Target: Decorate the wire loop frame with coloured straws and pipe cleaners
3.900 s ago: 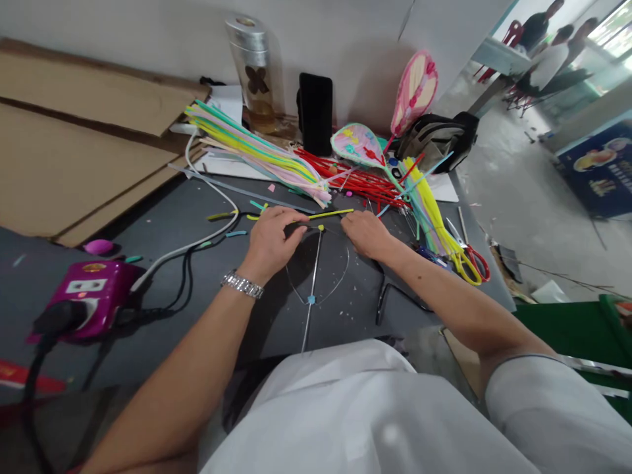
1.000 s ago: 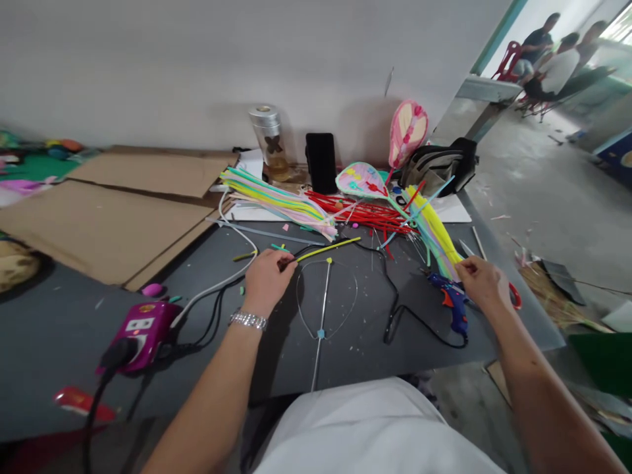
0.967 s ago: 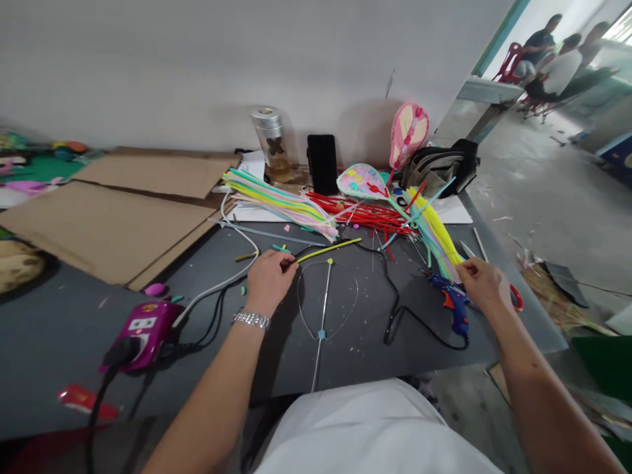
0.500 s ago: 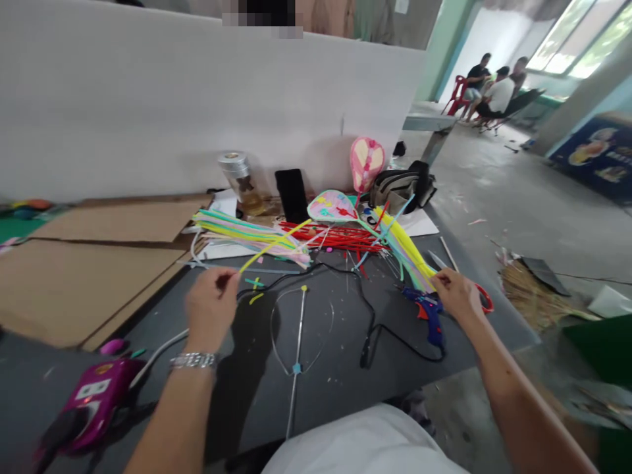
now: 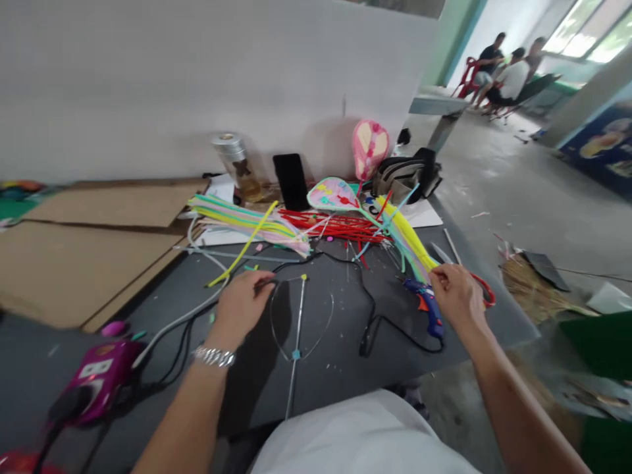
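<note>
My left hand [image 5: 244,303], with a metal bracelet at the wrist, hovers left of a heart-shaped wire frame [image 5: 297,313] on a silver stem; its fingers are apart and nothing shows in them. Behind this hand lies a loose yellow pipe cleaner [image 5: 244,249], slanting across the striped pastel bundle [image 5: 232,222]. My right hand [image 5: 451,289] pinches at the lower end of the yellow pipe cleaners [image 5: 407,230]; how many strands it grips is hidden. Just beside it are a blue glue gun [image 5: 428,306] and red-handled scissors [image 5: 486,289], partly covered by the hand.
Red pipe cleaners [image 5: 340,227] lie mid-table, before a phone [image 5: 291,181], a jar [image 5: 239,168] and a bag [image 5: 407,174]. Two finished fan shapes, pastel [image 5: 333,194] and pink [image 5: 370,148], stand there. Cardboard [image 5: 89,270] and a purple power socket [image 5: 101,375] are left; a black cord [image 5: 368,309] crosses the table.
My left hand has let go of the yellow pipe cleaner, which now lies on the table, and has moved right toward the wire frame. My right hand stays at the yellow bundle's end.
</note>
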The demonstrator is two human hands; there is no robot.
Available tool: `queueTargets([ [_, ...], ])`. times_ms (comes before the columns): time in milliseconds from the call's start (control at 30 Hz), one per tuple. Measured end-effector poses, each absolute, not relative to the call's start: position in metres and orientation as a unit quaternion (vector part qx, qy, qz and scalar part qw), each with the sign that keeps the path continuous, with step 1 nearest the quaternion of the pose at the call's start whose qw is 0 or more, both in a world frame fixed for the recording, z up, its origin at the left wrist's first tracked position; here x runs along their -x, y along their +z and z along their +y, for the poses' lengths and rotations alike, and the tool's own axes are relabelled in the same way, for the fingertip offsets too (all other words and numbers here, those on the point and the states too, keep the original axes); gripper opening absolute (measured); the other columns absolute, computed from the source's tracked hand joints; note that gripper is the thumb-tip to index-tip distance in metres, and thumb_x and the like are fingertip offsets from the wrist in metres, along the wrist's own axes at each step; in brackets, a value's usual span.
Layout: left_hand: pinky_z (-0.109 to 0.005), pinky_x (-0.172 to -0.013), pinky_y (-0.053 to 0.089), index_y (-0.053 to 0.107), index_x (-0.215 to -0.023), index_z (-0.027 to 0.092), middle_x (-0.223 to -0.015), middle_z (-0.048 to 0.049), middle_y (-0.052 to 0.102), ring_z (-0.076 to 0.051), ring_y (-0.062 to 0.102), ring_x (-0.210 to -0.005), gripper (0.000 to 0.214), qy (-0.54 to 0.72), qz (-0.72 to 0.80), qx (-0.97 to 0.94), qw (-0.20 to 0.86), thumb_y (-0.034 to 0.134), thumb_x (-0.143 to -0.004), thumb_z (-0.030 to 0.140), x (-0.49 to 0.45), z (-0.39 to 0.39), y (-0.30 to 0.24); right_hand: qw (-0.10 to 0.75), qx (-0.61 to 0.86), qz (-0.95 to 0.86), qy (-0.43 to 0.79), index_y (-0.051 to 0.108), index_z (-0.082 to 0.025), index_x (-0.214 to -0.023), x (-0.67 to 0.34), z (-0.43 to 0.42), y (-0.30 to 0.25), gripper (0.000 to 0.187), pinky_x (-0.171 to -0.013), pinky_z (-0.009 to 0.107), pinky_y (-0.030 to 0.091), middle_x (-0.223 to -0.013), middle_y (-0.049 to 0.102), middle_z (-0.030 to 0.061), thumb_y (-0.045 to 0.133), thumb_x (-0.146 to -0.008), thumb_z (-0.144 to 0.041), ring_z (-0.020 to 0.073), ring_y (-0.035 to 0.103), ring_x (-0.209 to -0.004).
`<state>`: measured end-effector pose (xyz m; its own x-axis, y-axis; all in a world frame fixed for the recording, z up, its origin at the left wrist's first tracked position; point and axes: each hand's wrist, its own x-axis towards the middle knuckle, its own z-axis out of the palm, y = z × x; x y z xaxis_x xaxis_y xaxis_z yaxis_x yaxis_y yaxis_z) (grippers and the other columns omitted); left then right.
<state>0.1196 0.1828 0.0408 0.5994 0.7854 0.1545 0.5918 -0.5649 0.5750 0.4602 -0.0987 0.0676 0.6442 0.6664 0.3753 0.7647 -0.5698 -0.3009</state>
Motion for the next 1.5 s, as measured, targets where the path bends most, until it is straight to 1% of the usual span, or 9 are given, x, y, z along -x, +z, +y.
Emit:
queueTargets([
  [100, -0.039, -0.091, 0.053, 0.073, -0.102, 0.019, -0.102, -0.0096, 0.076, -0.025, 0.069, -0.094, 0.021, 0.178, 0.389, -0.871, 0.241, 0.060, -0.087, 0.023, -0.137, 0.175, 0.037, 0.254, 0.788, -0.562, -0.007, 0.067, -0.020, -0.094, -0.393, -0.077, 0.063, 0.015, -0.073, 0.029, 0.044, -0.084, 0.070, 0.0051, 0.054, -0.096, -0.027, 0.0183, 0.062, -0.076],
  [200, -0.038, -0.088, 0.053, 0.074, -0.099, 0.019, -0.097, -0.0095, 0.074, -0.025, 0.067, -0.092, 0.018, 0.156, 0.381, -0.885, 0.219, 0.064, -0.084, 0.017, -0.153, 0.175, 0.038, 0.190, 0.676, -0.708, 0.077, 0.064, -0.020, -0.093, -0.319, -0.055, 0.056, 0.008, -0.073, 0.030, 0.041, -0.085, 0.070, 0.0050, 0.057, -0.096, -0.020, 0.0189, 0.062, -0.078],
  [333, -0.036, -0.085, 0.051, 0.074, -0.092, 0.020, -0.091, -0.0077, 0.071, -0.023, 0.065, -0.090, 0.012, 0.151, 0.386, -0.887, 0.205, 0.066, -0.083, 0.016, -0.164, 0.176, 0.035, 0.119, 0.601, -0.788, 0.063, 0.062, -0.019, -0.091, -0.258, -0.041, 0.054, 0.012, -0.067, 0.033, 0.032, -0.081, 0.063, 0.0050, 0.056, -0.092, -0.009, 0.0197, 0.053, -0.073],
  [467, -0.037, -0.085, 0.049, 0.072, -0.083, 0.019, -0.090, -0.0095, 0.069, -0.025, 0.063, -0.094, 0.011, 0.157, 0.394, -0.885, 0.194, 0.062, -0.086, 0.016, -0.167, 0.175, 0.031, 0.105, 0.517, -0.849, 0.023, 0.064, -0.021, -0.111, -0.241, -0.043, 0.054, 0.019, -0.069, 0.034, 0.030, -0.100, 0.063, 0.0089, 0.055, -0.096, -0.014, 0.0209, 0.050, -0.082],
  [600, -0.037, -0.086, 0.049, 0.071, -0.085, 0.019, -0.090, -0.0095, 0.070, -0.025, 0.064, -0.093, 0.012, 0.163, 0.391, -0.884, 0.197, 0.060, -0.087, 0.015, -0.169, 0.175, 0.031, 0.106, 0.478, -0.872, 0.021, 0.063, -0.021, -0.088, -0.246, -0.046, 0.050, 0.015, -0.069, 0.033, 0.032, -0.099, 0.062, 0.0079, 0.054, -0.099, -0.018, 0.0197, 0.048, -0.082],
  [867, -0.036, -0.085, 0.050, 0.074, -0.113, 0.021, -0.090, -0.0069, 0.073, -0.024, 0.066, -0.090, 0.030, 0.168, 0.376, -0.886, 0.211, 0.061, -0.087, 0.013, -0.169, 0.177, 0.031, 0.170, 0.511, -0.842, 0.016, 0.067, -0.019, -0.086, -0.282, -0.062, 0.046, 0.020, -0.086, 0.037, 0.044, -0.113, 0.066, 0.0117, 0.053, -0.099, -0.013, 0.0210, 0.057, -0.102],
  [1133, -0.038, -0.087, 0.050, 0.079, -0.097, 0.021, -0.094, -0.0108, 0.072, -0.027, 0.066, -0.094, 0.024, 0.164, 0.360, -0.897, 0.197, 0.056, -0.089, 0.018, -0.168, 0.177, 0.025, 0.157, 0.516, -0.842, 0.028, 0.068, -0.018, -0.085, -0.279, -0.071, 0.045, 0.017, -0.087, 0.039, 0.044, -0.114, 0.069, 0.0125, 0.055, -0.094, -0.011, 0.0231, 0.058, -0.106],
  [1267, -0.039, -0.081, 0.052, 0.078, -0.096, 0.019, -0.089, -0.0108, 0.071, -0.028, 0.067, -0.089, 0.025, 0.178, 0.359, -0.895, 0.194, 0.055, -0.088, 0.025, -0.161, 0.177, 0.020, 0.172, 0.526, -0.833, 0.021, 0.070, -0.020, -0.098, -0.287, -0.068, 0.054, 0.015, -0.086, 0.036, 0.042, -0.123, 0.069, 0.0107, 0.056, -0.095, -0.016, 0.0207, 0.058, -0.105],
  [1500, -0.045, -0.098, 0.051, 0.073, -0.112, 0.021, -0.113, -0.0140, 0.074, -0.031, 0.067, -0.107, 0.036, 0.285, 0.287, -0.900, 0.160, 0.048, -0.095, 0.041, -0.160, 0.165, 0.019, 0.172, 0.830, -0.528, -0.043, 0.070, -0.019, -0.095, -0.395, -0.070, 0.076, 0.019, -0.084, 0.032, 0.042, -0.094, 0.073, 0.0083, 0.051, -0.098, -0.023, 0.0204, 0.062, -0.091],
])
